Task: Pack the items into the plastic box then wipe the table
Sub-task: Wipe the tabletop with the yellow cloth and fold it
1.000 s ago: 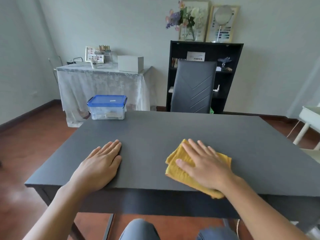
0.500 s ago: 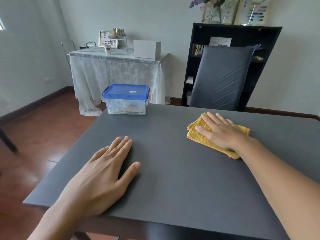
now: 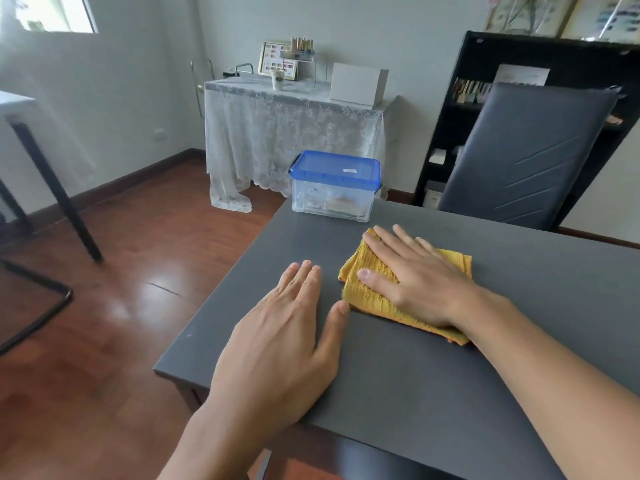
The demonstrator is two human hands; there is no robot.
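Note:
A clear plastic box (image 3: 332, 199) with a blue lid closed on it stands at the far left corner of the dark grey table (image 3: 433, 368); items show dimly inside. A folded yellow cloth (image 3: 367, 296) lies on the table just in front of the box. My right hand (image 3: 412, 275) presses flat on the cloth, fingers spread and pointing toward the box. My left hand (image 3: 284, 348) rests palm down on the bare table to the left of the cloth, its thumb tip almost touching the cloth's edge.
A grey chair (image 3: 530, 157) stands behind the table's far edge, with a black shelf (image 3: 464, 109) behind it. A lace-covered side table (image 3: 287, 126) carries a white box (image 3: 358, 86). The table's left edge drops to wooden floor (image 3: 114, 271).
My right hand has slid the yellow cloth from the table's far middle leftward, close to the box and my left hand. The view has swung left. My left hand stays flat.

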